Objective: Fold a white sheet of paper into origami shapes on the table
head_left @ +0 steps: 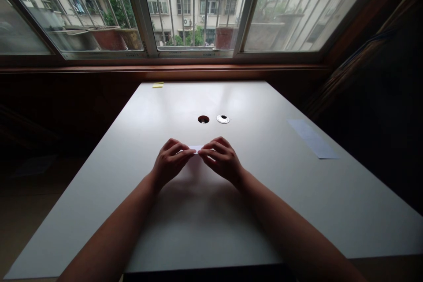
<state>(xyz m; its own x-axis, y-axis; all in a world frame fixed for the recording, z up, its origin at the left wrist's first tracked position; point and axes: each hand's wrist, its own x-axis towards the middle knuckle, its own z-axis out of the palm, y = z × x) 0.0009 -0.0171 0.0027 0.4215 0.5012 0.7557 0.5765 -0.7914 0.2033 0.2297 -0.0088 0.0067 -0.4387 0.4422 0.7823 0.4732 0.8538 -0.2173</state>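
Between my two hands is a small piece of white paper (195, 147), mostly covered by my fingers. My left hand (171, 158) pinches its left end, and my right hand (223, 156) pinches its right end. The fingertips of both hands almost meet at the paper's near edge. Both hands are close above the white table (198, 229), near its middle, and cast shadows on it. Whether the paper touches the tabletop I cannot tell.
Beyond my hands are a round cable hole (203, 119) and a silver grommet cover (223, 119). A white paper sheet (312, 139) lies by the table's right edge. A yellow sticky note (157, 84) is at the far left edge. A barred window (194, 9) stands behind.
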